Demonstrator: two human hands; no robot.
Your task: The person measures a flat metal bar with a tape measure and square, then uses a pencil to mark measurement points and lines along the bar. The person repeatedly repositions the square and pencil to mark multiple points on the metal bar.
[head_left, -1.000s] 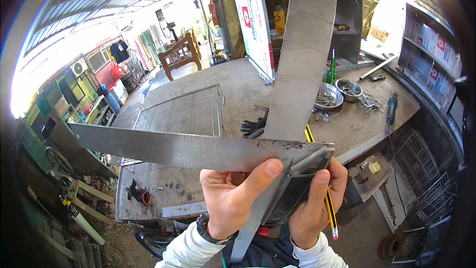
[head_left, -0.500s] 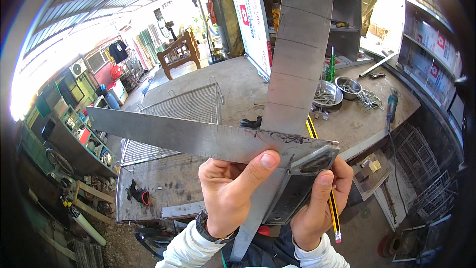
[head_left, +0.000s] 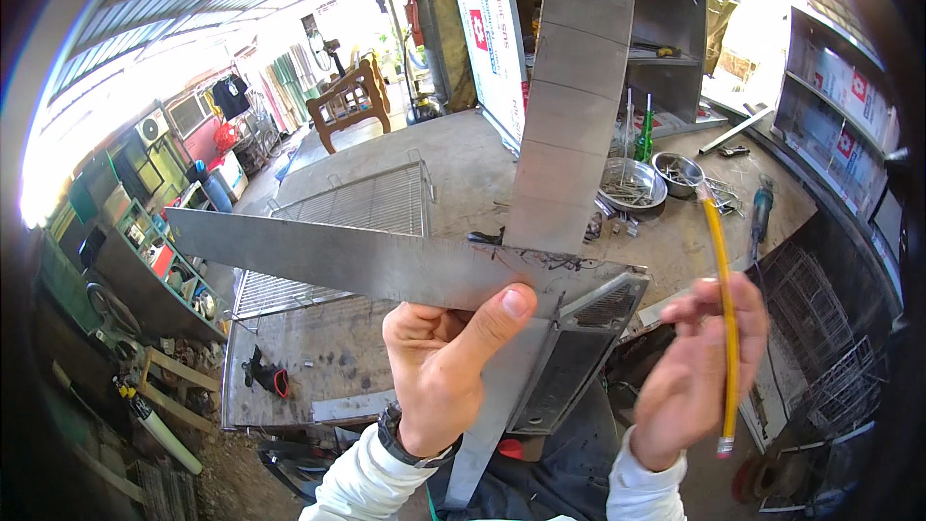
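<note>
My left hand (head_left: 439, 367) is closed on a long flat metal blade (head_left: 318, 256), thumb on top and fingers underneath. The blade lies across a long sheet-metal strip (head_left: 574, 106) marked with several cross lines; dark scribbles show where they meet. A dark block-shaped metal piece (head_left: 579, 357) with a ribbed end sits against the blade's right end, over the strip's lower part. To the right, apart from the metal, my right hand (head_left: 699, 357) holds a yellow pencil (head_left: 725, 318) upright, its eraser end down. That hand is slightly blurred.
Beyond stands a worktable (head_left: 453, 154) with a wire rack (head_left: 352, 203), metal bowls of small parts (head_left: 632, 183), a green bottle (head_left: 644, 135) and an angle grinder (head_left: 762, 207). A metal cabinet (head_left: 666, 29) rises behind. Wire racks (head_left: 810, 299) lean at the right.
My right hand has let go of the dark metal piece and moved right and away, turning the pencil more upright. My left hand keeps its hold on the blade.
</note>
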